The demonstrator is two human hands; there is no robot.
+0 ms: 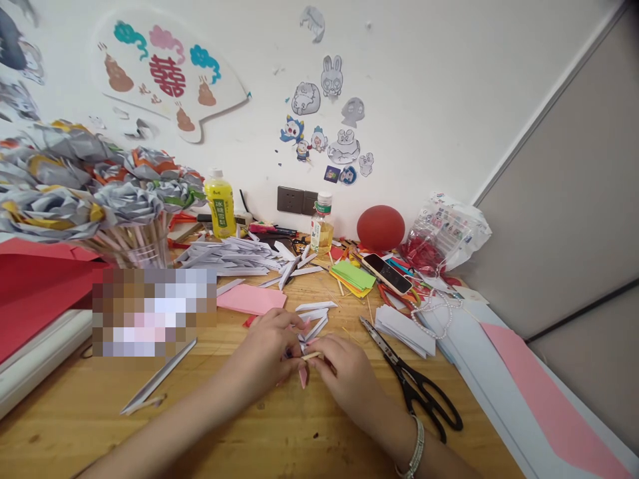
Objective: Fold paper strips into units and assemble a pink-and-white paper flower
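Observation:
Low over the middle of the wooden table, my two hands meet around a small bundle of folded pink and white paper (303, 378). My left hand (269, 347) is closed on the paper, its fingers curled around it. A thin wooden stick (312, 356) lies across the bundle, pinched by my right hand (347, 369) between thumb and fingers. Part of the bundle is hidden behind my fingers. Just beyond my hands lie folded white paper strips (315, 314) and a sheet of pink paper (252, 299).
Black-handled scissors (414, 379) lie right of my right hand, near white paper slips (407, 329). Farther back are a phone (387, 273), green paper (353, 274), a red balloon (380, 227) and two bottles. Paper flowers on sticks (130, 199) crowd the left; a blurred patch covers something below.

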